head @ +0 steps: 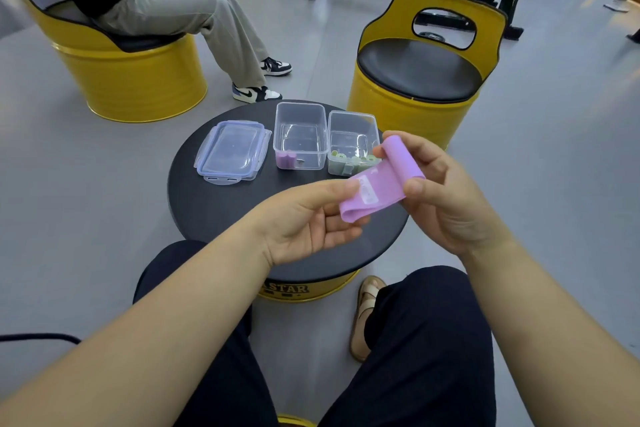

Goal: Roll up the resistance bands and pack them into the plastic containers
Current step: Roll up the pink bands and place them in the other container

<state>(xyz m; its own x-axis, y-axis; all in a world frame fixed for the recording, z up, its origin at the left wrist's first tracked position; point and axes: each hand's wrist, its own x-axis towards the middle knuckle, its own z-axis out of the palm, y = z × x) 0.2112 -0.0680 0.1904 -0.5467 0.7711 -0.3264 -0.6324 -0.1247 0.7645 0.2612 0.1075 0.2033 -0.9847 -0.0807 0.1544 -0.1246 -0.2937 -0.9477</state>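
Holding a flat lilac rubber resistance band (377, 184) in the air above a round black counter (214, 204), we are beginning to roll it. Our left hand (304, 218) is pinching the near end between thumb and fingers, so its grip is clamped on the band. Our right hand (440, 191) is pinching the far end, where the band is curling over the fingertips, so that grip is clamped on the band too. The band is spanning the two hands and, from our view, partly covering the right container's near corner.

To do this step well, we are judging that the right hand should be turning the far end tightly onto itself. The left hand should be holding the strip taut with its edges lined up, so the roll is coming out narrow enough to sit beside the others.

Counting what is on the counter, two clear rectangular plastic containers are standing side by side, both open. The left container (300, 103) is holding what look like two lilac rolls (286, 160) in its near left corner. The right container (351, 113) is holding several pale green rolls (349, 163) along its near side, too crowded to count exactly. One clear lid with blue clips (230, 149) is lying to their left, and we cannot tell whether a second lid is lying beneath it.
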